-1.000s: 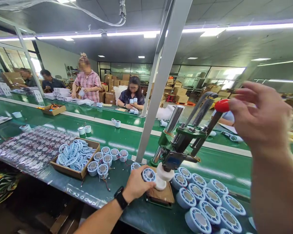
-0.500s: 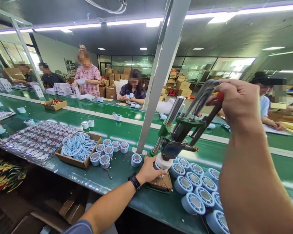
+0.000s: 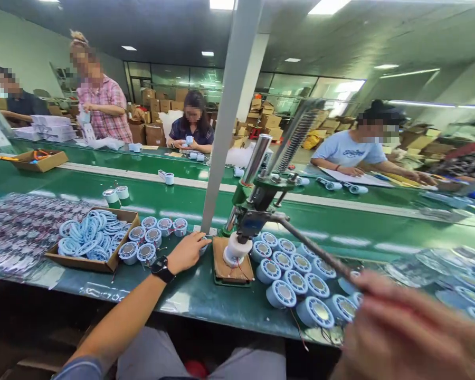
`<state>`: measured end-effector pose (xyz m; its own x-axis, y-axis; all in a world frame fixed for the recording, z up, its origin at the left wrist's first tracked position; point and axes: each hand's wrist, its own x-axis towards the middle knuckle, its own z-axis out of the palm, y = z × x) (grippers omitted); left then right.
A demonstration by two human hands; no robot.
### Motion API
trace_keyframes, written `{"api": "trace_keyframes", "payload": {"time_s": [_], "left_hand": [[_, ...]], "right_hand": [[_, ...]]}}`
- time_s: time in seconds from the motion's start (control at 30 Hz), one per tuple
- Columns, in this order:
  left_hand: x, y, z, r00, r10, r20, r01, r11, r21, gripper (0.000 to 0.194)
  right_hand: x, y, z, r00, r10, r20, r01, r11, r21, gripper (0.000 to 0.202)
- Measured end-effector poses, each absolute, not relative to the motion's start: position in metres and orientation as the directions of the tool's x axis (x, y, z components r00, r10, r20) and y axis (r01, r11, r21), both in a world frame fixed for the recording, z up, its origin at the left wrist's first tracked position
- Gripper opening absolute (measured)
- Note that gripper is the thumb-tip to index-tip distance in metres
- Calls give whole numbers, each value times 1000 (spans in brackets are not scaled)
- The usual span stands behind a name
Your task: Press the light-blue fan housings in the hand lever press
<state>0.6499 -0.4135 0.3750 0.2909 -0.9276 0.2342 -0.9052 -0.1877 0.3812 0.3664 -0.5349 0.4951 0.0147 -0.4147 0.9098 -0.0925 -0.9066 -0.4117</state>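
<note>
My left hand (image 3: 188,252), with a dark watch on the wrist, has its fingers closed around a light blue round housing (image 3: 203,246), mostly hidden by them. My blurred right hand (image 3: 407,327) grips the lever (image 3: 316,248) of a green hand press (image 3: 257,211), pulled low toward me. The press's white plastic head (image 3: 239,246) rests down on a light round part (image 3: 233,260) on the cardboard-covered base (image 3: 223,270). Thin wires show beside that part. Right of the base stand several blue housings (image 3: 295,282) with silver discs in their tops.
Left of my left hand are several more housings (image 3: 146,253) and a cardboard box (image 3: 114,258) of light blue rings. Flat parts (image 3: 24,232) cover the bench's left end. A grey post (image 3: 225,126) rises behind the press. Co-workers sit or stand across the green conveyor (image 3: 182,203).
My right hand has swung the lever down from high up, lowering the press head. My left hand has left the press base and moved left to a lone housing. The view has turned right.
</note>
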Motion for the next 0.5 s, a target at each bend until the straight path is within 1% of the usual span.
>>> {"api": "trace_keyframes", "payload": {"time_s": [0.03, 0.07, 0.1, 0.17, 0.2, 0.23, 0.3, 0.37, 0.4, 0.43, 0.47, 0.5], "left_hand": [[649, -417, 378, 306, -927, 214, -908, -218, 357, 55], [646, -420, 381, 335, -919, 206, -905, -254, 342, 49], [640, -422, 384, 373, -905, 205, -897, -295, 331, 46], [626, -422, 390, 451, -868, 207, -873, -381, 304, 50], [620, -419, 392, 484, -850, 209, -860, -417, 293, 56], [616, -416, 393, 505, -835, 220, -851, -439, 289, 61], [619, -403, 397, 513, -813, 275, -849, -435, 300, 63], [640, -379, 404, 525, -778, 346, -848, -444, 288, 52], [656, -363, 409, 556, -749, 362, -831, -490, 263, 45], [676, -344, 415, 603, -710, 364, -797, -560, 228, 39], [698, -325, 421, 668, -662, 340, -736, -654, 171, 36], [722, -305, 428, 720, -613, 326, -678, -721, 141, 35]], "right_hand": [[380, -553, 524, -47, -339, 939, -66, -937, -342, 25], [396, -572, 553, -105, -271, 957, 4, -962, -272, 26], [413, -592, 580, -6, -304, 953, 96, -948, -302, 30], [444, -621, 616, 181, -358, 916, 226, -891, -393, 46], [458, -628, 622, 246, -377, 893, 256, -863, -435, 51], [468, -629, 618, 250, -391, 886, 277, -847, -453, 53], [481, -617, 583, 139, -431, 892, 322, -832, -452, 55], [482, -594, 522, -59, -496, 866, 363, -819, -444, 57], [481, -583, 487, -134, -536, 833, 362, -809, -463, 58], [479, -572, 453, -132, -591, 796, 352, -779, -520, 61], [478, -564, 422, -72, -655, 752, 325, -728, -603, 66], [477, -557, 395, 38, -721, 691, 278, -657, -701, 73]]}}
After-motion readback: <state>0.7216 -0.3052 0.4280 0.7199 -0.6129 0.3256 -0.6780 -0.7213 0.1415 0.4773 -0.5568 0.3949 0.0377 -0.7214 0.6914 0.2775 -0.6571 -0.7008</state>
